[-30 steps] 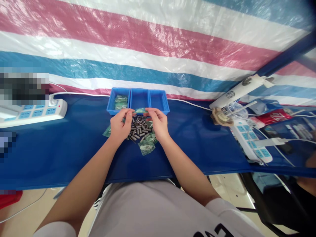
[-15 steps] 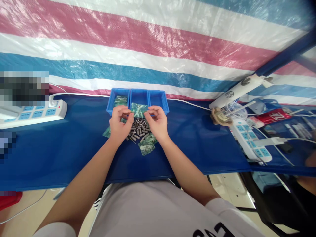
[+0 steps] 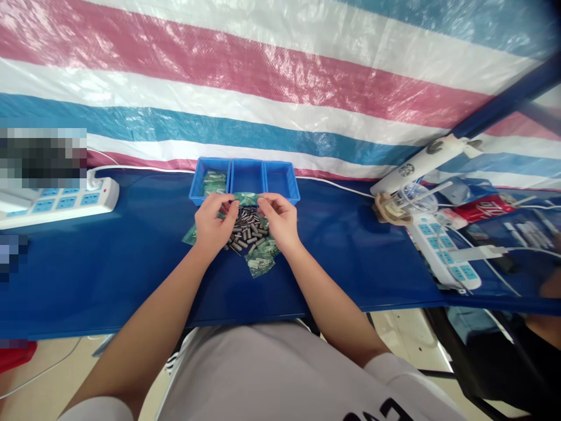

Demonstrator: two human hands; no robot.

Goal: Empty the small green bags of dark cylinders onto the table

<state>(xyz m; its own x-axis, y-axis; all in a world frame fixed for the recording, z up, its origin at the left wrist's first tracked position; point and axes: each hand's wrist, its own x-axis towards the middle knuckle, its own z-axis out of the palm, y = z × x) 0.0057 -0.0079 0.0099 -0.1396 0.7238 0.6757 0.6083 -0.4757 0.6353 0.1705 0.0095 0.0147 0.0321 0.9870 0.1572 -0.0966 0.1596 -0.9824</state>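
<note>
Between my two hands is a small green-tinted plastic bag [image 3: 246,199], pinched at either side. My left hand [image 3: 214,221] grips its left edge between thumb and fingers, and my right hand [image 3: 279,219] has the right edge the same way. Just below it lies a pile of small metal pins [image 3: 249,229] on the blue table. More green bags [image 3: 260,261] with small metal parts inside rest at the pile's lower right, and another bag [image 3: 190,235] shows partly behind my left hand. What the held bag contains is hard to make out.
Behind my hands stands a blue three-part tray [image 3: 264,175]; its left compartment holds several green bags [image 3: 214,182]. Power strips lie at left [image 3: 103,197] and right [image 3: 442,248]. A white cylinder [image 3: 414,165], a plastic cup [image 3: 418,199] and a red can [image 3: 486,207] are at the right.
The held bag has tipped or folded, so less of its face shows now. Both hands stay in nearly the same place, dipping slightly, still pinching it.
</note>
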